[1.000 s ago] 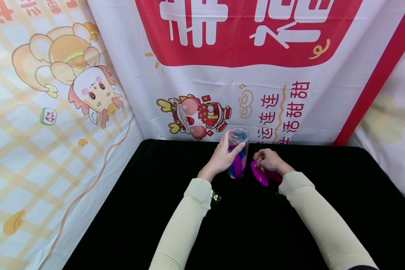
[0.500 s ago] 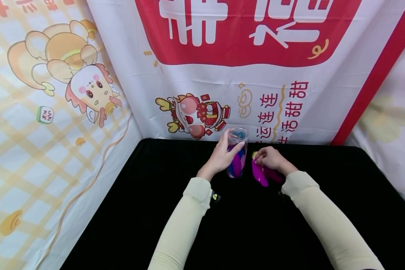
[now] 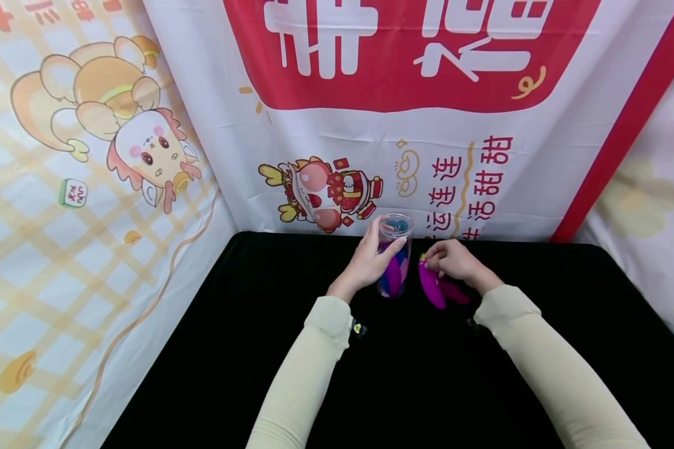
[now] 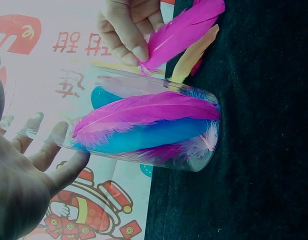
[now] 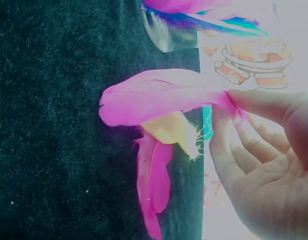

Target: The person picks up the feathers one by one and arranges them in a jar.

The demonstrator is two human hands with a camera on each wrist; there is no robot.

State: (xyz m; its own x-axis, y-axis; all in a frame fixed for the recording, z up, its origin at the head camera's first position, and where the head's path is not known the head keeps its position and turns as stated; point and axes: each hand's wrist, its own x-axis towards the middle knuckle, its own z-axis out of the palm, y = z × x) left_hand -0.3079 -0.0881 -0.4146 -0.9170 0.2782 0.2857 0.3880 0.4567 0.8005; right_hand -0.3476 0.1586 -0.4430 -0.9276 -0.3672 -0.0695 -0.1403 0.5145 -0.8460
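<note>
My left hand (image 3: 367, 259) grips a clear jar (image 3: 395, 227) from its left side, thumb across the front. Inside the jar are magenta, blue and pale feathers, among them a magenta feather (image 4: 149, 117) and a blue feather (image 4: 154, 136). To the right of the jar, my right hand (image 3: 452, 259) pinches a bright magenta feather (image 5: 154, 95) by its fluffy end between thumb and index finger. Just beneath it, a yellow feather (image 5: 166, 127) and darker pink feathers (image 5: 153, 180) lie on the black cloth. The held feather covers part of the yellow one.
A black cloth-covered table (image 3: 404, 374) spreads under both arms. Its far edge meets a white and red printed backdrop (image 3: 326, 125) close behind the jar. Another printed sheet (image 3: 90, 249) hangs along the left side.
My right hand has shifted slightly up and to the right, uncovering more of the darker pink feathers. The left hand and jar are nearly still.
</note>
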